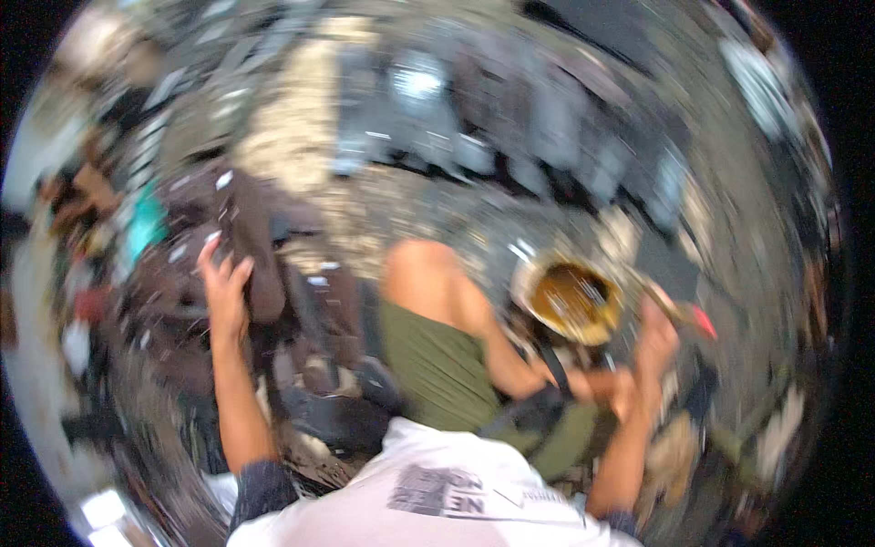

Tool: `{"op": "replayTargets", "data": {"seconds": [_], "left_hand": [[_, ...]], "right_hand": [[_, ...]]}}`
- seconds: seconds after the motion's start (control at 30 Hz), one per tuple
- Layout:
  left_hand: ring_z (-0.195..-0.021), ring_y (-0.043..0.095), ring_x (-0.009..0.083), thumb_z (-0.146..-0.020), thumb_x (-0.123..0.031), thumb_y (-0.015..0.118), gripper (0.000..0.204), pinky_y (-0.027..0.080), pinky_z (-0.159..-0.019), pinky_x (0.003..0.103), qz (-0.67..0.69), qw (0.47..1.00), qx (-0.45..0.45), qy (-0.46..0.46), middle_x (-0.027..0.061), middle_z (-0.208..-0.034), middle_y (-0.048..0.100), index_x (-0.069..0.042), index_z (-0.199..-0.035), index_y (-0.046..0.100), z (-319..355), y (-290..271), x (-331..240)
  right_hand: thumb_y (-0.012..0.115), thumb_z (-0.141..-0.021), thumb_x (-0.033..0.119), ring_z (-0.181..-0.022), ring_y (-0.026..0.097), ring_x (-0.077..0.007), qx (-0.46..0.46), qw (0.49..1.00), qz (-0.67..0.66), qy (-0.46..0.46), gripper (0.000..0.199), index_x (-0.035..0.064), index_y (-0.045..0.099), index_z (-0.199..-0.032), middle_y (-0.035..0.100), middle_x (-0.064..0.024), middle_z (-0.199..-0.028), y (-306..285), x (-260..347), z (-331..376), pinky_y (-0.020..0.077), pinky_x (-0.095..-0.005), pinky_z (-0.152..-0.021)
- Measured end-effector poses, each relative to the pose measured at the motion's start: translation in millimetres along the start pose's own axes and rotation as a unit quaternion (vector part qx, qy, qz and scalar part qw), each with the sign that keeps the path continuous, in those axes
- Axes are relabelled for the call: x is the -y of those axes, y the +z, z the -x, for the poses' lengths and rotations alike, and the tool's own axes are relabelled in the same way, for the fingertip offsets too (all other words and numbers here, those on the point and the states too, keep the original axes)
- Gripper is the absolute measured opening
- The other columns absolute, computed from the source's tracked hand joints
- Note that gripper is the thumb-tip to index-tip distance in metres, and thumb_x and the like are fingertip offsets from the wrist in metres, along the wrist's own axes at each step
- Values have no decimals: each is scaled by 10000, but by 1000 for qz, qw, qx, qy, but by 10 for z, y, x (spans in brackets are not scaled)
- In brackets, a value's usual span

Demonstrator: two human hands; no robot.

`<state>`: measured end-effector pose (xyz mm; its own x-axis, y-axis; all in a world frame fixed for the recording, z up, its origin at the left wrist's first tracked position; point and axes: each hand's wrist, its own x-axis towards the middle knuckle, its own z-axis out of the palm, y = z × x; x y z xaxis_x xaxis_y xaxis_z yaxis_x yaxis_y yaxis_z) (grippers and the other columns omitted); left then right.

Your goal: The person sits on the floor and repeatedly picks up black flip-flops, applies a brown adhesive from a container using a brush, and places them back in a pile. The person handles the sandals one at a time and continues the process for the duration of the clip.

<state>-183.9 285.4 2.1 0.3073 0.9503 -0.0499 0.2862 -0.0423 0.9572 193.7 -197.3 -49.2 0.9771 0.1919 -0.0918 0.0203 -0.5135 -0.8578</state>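
My left hand reaches out at the left with its fingers apart. It is over or against a dark brown, flat-looking piece in a pile of similar pieces; contact is too blurred to tell. On the right, my right hand is closed around what looks like a brush, a thin tan stick with a pinkish-red end. Its other end points toward a round pale container whose inside is coated yellow-brown. Dark brown stuff lies in it. Bristles cannot be made out.
My bent leg in green shorts lies between my hands. Ahead, a row of grey and dark pieces spreads across the floor beside a pale strip. Something teal lies at the far left. Much is smeared by motion.
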Motion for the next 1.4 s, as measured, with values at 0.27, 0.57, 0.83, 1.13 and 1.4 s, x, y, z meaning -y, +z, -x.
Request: {"op": "replayTargets", "data": {"seconds": [0.27, 0.57, 0.83, 1.13, 1.4], "left_hand": [[-1366, 455, 272, -934, -15, 605, 53, 342, -1126, 395, -112, 957, 163, 214, 212, -1483, 452, -17, -973, 569, 1341, 808, 598], [-1332, 507, 286, -954, -151, 697, 561, 376, -1091, 348, -79, 968, 184, 148, 158, -1494, 491, 19, -1451, 501, 1370, 1272, 174], [-1086, 641, 246, -1085, -364, 393, 579, 576, -858, 402, 365, 821, 418, -134, 108, -1359, 564, -168, -1602, 219, 1767, 2251, -287], [-1302, 543, 325, -1098, -372, 346, 566, 552, -979, 475, 525, 618, 492, -316, 116, -1536, 427, -266, -1619, 156, 2056, 2518, -251], [-1355, 492, 362, -1086, -372, 350, 608, 545, -994, 510, 451, 755, 450, -155, 120, -1625, 280, -252, -1630, 108, 2218, 2484, -494]], "right_hand": [[739, -930, 226, -995, 675, -160, 118, 922, 288, -231, 235, 63, 716, -1098, 737, -74, -1083, 535, -128, 16, 528, -362, -869], [795, -851, 217, -1070, 663, -214, 25, 942, 252, -222, 216, 166, 758, -1058, 736, -25, -1045, -570, -324, 68, 526, -345, -875], [730, -954, 245, -837, 648, -103, -34, 927, -364, -85, 241, 18, 721, -1037, 727, -48, -944, -84, 872, 383, 531, -286, -755], [693, -959, 206, -1089, 638, -218, 72, 923, -299, -232, 222, 40, 664, -1103, 661, -110, -1132, 511, 863, 878, 490, -352, -957], [697, -975, 234, -918, 653, -126, -52, 913, -297, -274, 282, -13, 676, -1110, 708, -68, -1010, 316, 924, 530, 520, -293, -818]]}}
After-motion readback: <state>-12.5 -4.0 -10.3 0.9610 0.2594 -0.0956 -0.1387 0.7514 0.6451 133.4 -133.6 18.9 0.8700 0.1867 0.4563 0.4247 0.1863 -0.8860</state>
